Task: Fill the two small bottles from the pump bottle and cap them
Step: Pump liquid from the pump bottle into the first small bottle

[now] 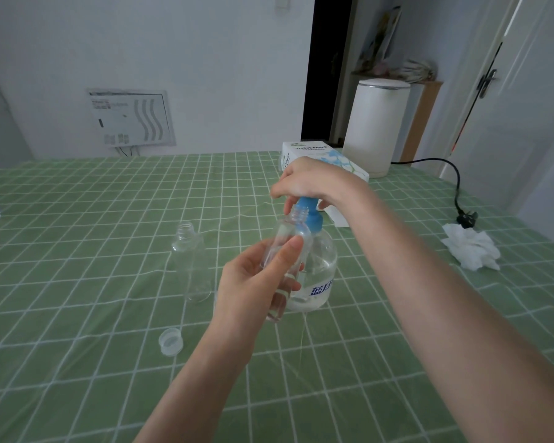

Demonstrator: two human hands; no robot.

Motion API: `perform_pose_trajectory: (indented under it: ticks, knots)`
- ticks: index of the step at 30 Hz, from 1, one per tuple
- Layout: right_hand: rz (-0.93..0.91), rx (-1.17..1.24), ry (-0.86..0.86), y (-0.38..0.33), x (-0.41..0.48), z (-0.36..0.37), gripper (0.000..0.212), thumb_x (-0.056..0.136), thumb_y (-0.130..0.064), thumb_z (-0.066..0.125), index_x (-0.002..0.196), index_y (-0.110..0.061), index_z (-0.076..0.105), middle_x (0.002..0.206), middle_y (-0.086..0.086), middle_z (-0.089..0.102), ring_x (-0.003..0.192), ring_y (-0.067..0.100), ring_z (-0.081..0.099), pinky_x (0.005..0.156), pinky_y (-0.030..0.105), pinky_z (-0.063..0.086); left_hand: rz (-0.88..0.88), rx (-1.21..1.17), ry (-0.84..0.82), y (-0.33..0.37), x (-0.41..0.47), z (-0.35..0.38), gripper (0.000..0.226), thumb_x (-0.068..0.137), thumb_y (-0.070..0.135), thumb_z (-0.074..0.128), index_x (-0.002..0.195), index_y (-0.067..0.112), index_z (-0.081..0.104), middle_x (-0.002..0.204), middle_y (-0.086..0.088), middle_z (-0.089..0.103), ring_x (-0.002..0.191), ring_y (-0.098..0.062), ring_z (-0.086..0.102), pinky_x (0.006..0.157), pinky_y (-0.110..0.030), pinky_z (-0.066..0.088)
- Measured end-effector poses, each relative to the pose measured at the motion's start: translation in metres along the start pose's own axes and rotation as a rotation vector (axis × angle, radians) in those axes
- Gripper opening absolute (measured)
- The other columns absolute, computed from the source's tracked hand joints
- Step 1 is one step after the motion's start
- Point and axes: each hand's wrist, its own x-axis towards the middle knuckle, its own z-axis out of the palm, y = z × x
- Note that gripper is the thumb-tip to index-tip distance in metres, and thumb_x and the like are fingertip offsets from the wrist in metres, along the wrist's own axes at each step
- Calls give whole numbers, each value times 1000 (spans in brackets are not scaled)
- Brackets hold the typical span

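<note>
My left hand (253,282) grips one small bottle (288,247) against the pump bottle (322,266), centre; my right hand (307,183) curls over its blue pump head (304,207). Second bottle (192,263) stands left, open; cap (171,341) lies nearer. Both seem unfilled; capping remains

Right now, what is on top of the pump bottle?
The right hand grips its blue pump head; the small bottle is held in front. The spout is hidden by them.

Soft even daylight, faint shadows; slight motion blur mid-frame; wide-angle bending at edges.
</note>
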Motion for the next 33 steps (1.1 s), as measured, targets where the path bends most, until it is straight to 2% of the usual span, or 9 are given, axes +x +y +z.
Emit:
perform_pose_trajectory:
  ticks: [4,9,13,15,19,23,26,29,33]
  knots:
    - [13,10,0,0,1,1,35,91,-25,59,122,-10,60,111,7,73,105,22,65,77,30,47,-1,-8,-6,0,0,0,46,59,55,66,93,24,73,71,5,72,53,-3,61,41,-15,41]
    - [25,18,-8,0,2,3,36,90,-25,60,123,-10,61,113,8,72,111,24,64,84,32,48,-1,-9,-9,0,1,0,47,60,56,67,92,23,73,72,5,72,52,-3,60,41,-15,40]
    - [40,34,-34,5,4,9,40,89,-24,61,125,-8,60,118,12,68,110,31,65,97,40,51,-10,4,-6,-3,1,0,43,58,57,67,86,25,73,70,6,72,52,-3,60,41,-15,40]
    - [41,50,-38,6,6,11,41,89,-24,62,126,-7,59,118,13,67,110,33,65,99,43,51,-14,-3,-5,-3,1,0,43,58,57,67,86,24,73,69,6,72,51,-4,60,40,-15,40]
    - [21,66,-3,9,6,12,38,90,-26,60,124,-8,60,114,13,69,107,30,65,96,40,51,-12,0,-6,-2,1,0,43,58,56,67,87,25,74,70,6,72,52,-4,60,41,-14,40]
    - [-5,38,55,7,4,5,32,89,-26,58,116,-9,63,107,10,72,93,23,63,74,29,47,4,2,1,-1,1,0,48,57,58,67,91,25,73,70,6,72,53,-4,61,42,-14,41]
    - [-25,29,101,5,3,1,30,89,-22,56,113,-6,65,105,10,74,90,23,63,72,29,48,15,6,-1,-1,1,0,49,58,57,66,94,25,73,73,5,73,54,-4,61,42,-14,42]
    - [-3,28,58,4,3,3,31,90,-22,56,117,-8,64,108,8,73,84,20,56,60,24,39,13,8,0,-1,1,0,47,59,56,65,94,26,73,73,4,73,54,-3,62,43,-15,43]
    - [14,27,29,4,4,4,33,89,-23,58,119,-8,62,111,8,72,85,21,55,60,24,40,7,2,4,0,0,1,47,60,55,66,94,23,73,72,4,73,53,-4,60,41,-15,41]
